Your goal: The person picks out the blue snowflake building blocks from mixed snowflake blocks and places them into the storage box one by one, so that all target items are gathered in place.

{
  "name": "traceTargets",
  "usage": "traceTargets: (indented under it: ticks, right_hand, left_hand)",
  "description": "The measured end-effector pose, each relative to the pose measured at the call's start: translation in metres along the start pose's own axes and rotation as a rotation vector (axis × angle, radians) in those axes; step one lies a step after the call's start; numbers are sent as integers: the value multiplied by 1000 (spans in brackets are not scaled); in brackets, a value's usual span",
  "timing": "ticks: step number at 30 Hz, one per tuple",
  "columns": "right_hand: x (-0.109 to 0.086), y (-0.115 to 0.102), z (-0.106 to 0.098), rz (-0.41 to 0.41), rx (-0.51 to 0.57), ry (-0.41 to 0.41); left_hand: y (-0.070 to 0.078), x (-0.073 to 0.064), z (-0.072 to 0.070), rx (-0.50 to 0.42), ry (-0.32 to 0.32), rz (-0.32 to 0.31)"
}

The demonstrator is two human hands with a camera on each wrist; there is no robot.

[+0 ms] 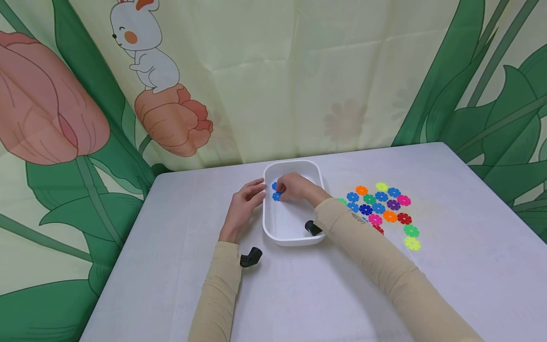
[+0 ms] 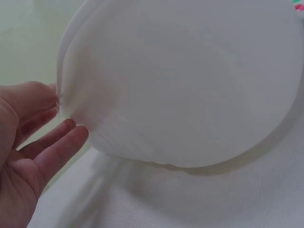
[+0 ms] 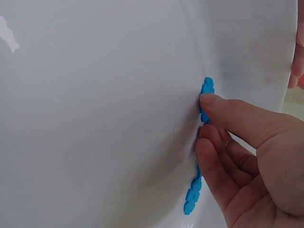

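Note:
A white tray (image 1: 295, 232) stands on the table, with blue notched plastic discs (image 1: 277, 196) at its left inner wall. My right hand (image 1: 294, 186) reaches into the tray. In the right wrist view its thumb and fingers pinch a blue disc (image 3: 207, 88); a lower blue piece (image 3: 192, 194) shows below the fingers. Whether these are joined behind the fingers I cannot tell. My left hand (image 1: 244, 206) touches the tray's left outer side with fairly straight fingertips, also seen against the translucent wall (image 2: 102, 118) in the left wrist view.
Right of the tray, several notched discs in orange, green, pink, purple, red, yellow and blue (image 1: 378, 208) lie spread out, partly behind my right sleeve (image 1: 372, 247). A white cloth covers the table (image 1: 171, 266). Behind its back edge hangs a printed curtain (image 1: 273, 95).

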State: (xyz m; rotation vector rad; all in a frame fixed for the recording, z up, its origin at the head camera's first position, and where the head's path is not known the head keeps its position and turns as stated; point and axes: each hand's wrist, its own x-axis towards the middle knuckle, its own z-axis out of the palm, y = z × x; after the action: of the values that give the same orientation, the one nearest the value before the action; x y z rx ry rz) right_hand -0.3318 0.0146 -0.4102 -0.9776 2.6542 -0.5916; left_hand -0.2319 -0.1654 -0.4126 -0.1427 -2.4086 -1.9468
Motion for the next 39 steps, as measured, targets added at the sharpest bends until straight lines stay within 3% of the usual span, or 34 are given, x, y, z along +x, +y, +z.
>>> traceTargets:
  ticks: [34, 39]
  right_hand:
    - [-3, -4, -4, -1, -7, -17]
    - [-6, -6, -8, 5, -10, -19]
  left_hand:
    - [2, -1, 1, 20, -3, -25]
    - [-4, 2, 0, 31, -4, -24]
